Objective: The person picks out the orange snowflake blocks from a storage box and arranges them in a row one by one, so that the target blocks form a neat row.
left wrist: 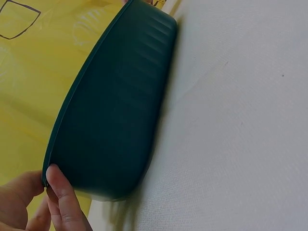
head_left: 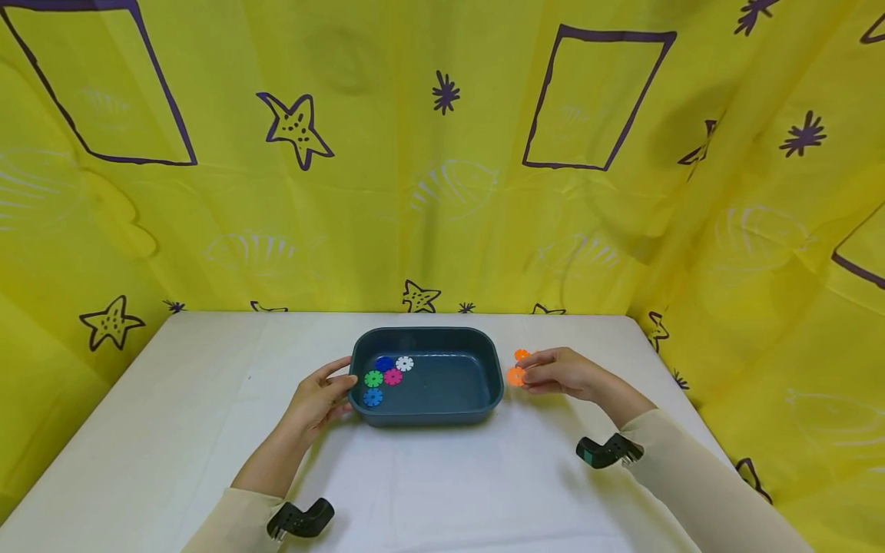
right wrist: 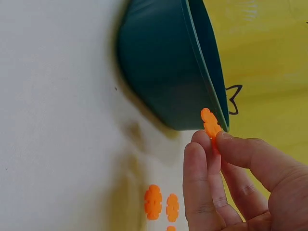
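A dark teal plastic basin (head_left: 442, 419) stands on the table. My left hand (head_left: 319, 397) grips its left rim, thumb over the edge; the left wrist view shows fingers (left wrist: 65, 197) at the basin's outer wall. Beside the right rim, my right hand (head_left: 563, 374) pinches an orange notched plastic disc (head_left: 515, 376) between thumb and fingertips. In the right wrist view this orange disc (right wrist: 210, 122) is held up near the rim. Inside the basin's left part lie several similar discs: dark blue (head_left: 384, 364), white (head_left: 404, 363), green (head_left: 373, 379), pink (head_left: 392, 376) and lighter blue (head_left: 372, 397).
More orange discs (right wrist: 153, 202) lie on the white cloth below my right hand, partly hidden by it in the head view. The white-covered table (head_left: 173, 430) extends around the basin. A yellow patterned curtain (head_left: 373, 230) hangs behind it and along both sides.
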Motion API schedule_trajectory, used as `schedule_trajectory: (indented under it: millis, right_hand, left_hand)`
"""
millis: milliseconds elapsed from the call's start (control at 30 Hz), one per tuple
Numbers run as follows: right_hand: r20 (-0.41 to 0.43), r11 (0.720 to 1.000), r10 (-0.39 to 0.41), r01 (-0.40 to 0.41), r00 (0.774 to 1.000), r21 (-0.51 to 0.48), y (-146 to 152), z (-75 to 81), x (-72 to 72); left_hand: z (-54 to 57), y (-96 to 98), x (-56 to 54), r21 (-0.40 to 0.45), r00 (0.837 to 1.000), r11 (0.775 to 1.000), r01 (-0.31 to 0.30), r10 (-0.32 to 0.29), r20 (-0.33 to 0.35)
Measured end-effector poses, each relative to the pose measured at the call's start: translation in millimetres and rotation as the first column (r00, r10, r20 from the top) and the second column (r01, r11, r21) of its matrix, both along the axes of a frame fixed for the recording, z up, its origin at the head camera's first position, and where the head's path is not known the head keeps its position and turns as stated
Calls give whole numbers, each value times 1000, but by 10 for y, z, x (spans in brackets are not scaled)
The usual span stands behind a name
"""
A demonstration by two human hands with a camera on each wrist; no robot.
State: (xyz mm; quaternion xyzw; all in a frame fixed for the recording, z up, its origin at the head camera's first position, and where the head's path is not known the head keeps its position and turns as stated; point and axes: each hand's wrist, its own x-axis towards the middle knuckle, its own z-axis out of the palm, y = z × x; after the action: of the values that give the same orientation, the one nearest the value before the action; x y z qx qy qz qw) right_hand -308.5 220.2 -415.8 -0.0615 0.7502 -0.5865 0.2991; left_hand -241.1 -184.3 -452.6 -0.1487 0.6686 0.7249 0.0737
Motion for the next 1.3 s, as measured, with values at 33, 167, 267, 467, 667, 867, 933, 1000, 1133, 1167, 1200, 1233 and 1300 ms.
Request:
schedule_trajectory:
  millis: [33, 167, 267, 467, 667, 867, 933, 1000, 1133, 1167, 1200, 1233, 1300]
  right_hand:
    - [2, 1000, -4, 4, 1000, 1, 12, -3, 0]
    - [17, 1000, -27, 27, 1000, 4, 67, -22, -4]
    - [23, 999, -40, 39, 999, 5, 111, -40, -11]
    - [37, 997, -77, 76, 996, 28, 199, -88, -43]
    - [54, 990, -129, 125, 990, 63, 279, -128, -88]
    - [56, 990, -133, 131, 989, 44, 354, -153, -103]
    - [56, 989, -140, 138, 988, 48, 378, -161, -105]
    - [54, 988, -145, 142, 988, 55, 405, -170, -107]
    - [62, 985, -166, 162, 984, 65, 447, -190, -117]
    - [63, 985, -162, 158, 985, 62, 456, -193, -117]
    - [74, 983, -175, 171, 982, 60, 460, -196, -118]
    - [81, 983, -180, 176, 980, 61, 465, -200, -118]
    - [93, 982, -184, 180, 978, 51, 475, -210, -121]
  left_hand:
    - [2, 1, -5, -1, 1000, 1000, -3, 3, 6]
    - [14, 5, -15, -18, 1000, 1000, -7, 7, 25]
    - [14, 2, -15, -23, 1000, 1000, -6, 6, 26]
    - [-4, -5, -27, -22, 1000, 1000, -9, 9, 27]
    - [6, 4, -18, -23, 1000, 1000, -7, 8, 27]
    - [2, -10, -21, -19, 1000, 1000, -4, 5, 28]
    - [5, -10, -18, -16, 1000, 1000, -4, 5, 29]
    - [13, -7, -11, -10, 1000, 1000, -5, 6, 27]
    - [20, -2, 5, 1, 1000, 1000, -7, 7, 21]
    - [20, -2, 7, 4, 1000, 1000, -6, 6, 20]
    - [22, -1, 9, 5, 1000, 1000, -7, 7, 20]
    - [23, 0, 10, 5, 1000, 1000, -7, 7, 21]
    - [23, -1, 10, 6, 1000, 1000, -9, 9, 21]
